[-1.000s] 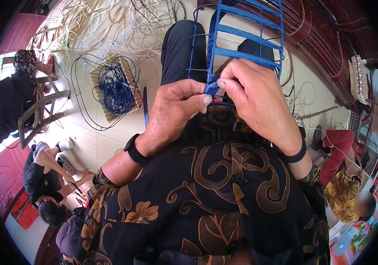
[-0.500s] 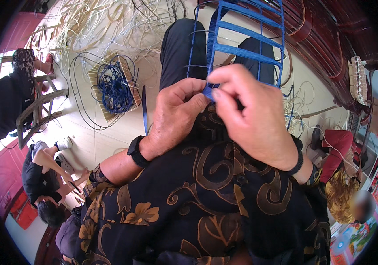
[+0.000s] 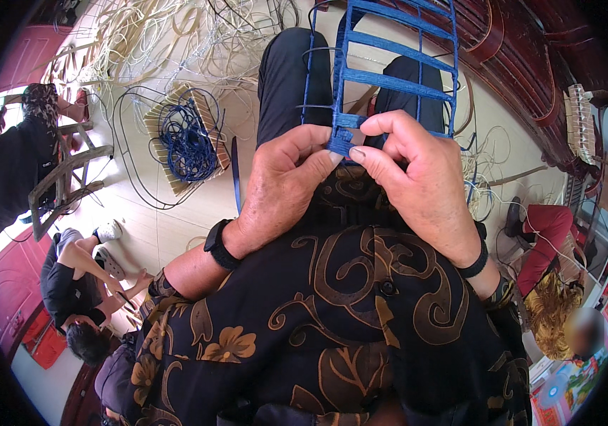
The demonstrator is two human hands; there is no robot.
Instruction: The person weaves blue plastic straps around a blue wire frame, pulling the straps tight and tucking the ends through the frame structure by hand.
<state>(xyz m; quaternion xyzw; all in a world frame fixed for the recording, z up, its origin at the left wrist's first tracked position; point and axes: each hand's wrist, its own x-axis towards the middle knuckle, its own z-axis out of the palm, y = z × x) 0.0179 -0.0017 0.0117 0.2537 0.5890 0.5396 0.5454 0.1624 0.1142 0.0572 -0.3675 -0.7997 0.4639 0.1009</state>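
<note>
A wire frame [image 3: 397, 79] wrapped in blue strip lies across my dark-trousered knees, its crossbars running like ladder rungs. At its near end is a tightly wrapped blue corner [image 3: 340, 142]. My left hand [image 3: 286, 177] pinches that corner between thumb and forefinger. From the other side, my right hand [image 3: 421, 167] has its thumb tip against the wrapped corner and its forefinger by the lowest bar, with a small gap between the two tips. Its other fingers are curled, partly hidden behind the hand.
Left of my knees, a tangle of blue strip [image 3: 187, 142] sits on a slatted tray [image 3: 167, 170]. Pale loose strips [image 3: 169, 39] cover the far-left floor. People sit around, including one on the left [image 3: 69, 284] and one in red trousers [image 3: 544, 241]. Dark red carved furniture [image 3: 510, 78] stands at right.
My right hand has shifted slightly right and lower, its forefinger lifting off the corner and uncovering the wrapped blue strip. The left hand keeps its pinch in nearly the same place.
</note>
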